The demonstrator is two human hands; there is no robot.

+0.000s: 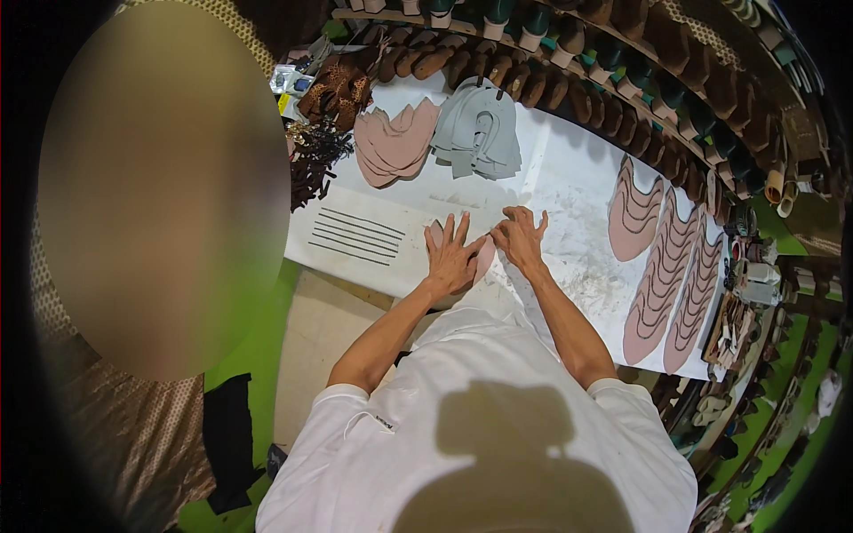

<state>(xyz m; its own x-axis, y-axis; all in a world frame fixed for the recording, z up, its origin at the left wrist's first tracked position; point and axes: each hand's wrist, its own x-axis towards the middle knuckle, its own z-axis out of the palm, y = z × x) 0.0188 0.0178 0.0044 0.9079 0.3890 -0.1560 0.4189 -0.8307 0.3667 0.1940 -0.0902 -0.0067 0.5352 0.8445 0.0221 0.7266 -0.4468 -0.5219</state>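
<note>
My left hand (450, 256) lies flat with fingers spread on a pink shoe-upper piece (484, 258) on the white worktable (569, 178). My right hand (520, 236) rests just to its right, fingers curled at the piece's upper edge, pressing or pinching it. Most of the pink piece is hidden under my left hand.
A pile of pink cut pieces (395, 142) and a pile of grey ones (478, 133) lie at the back. Rows of overlapped pink pieces (662, 275) cover the table's right side. Several dark thin strips (355, 235) lie left. Shoe lasts (622, 107) line the shelves behind. A blurred person stands left.
</note>
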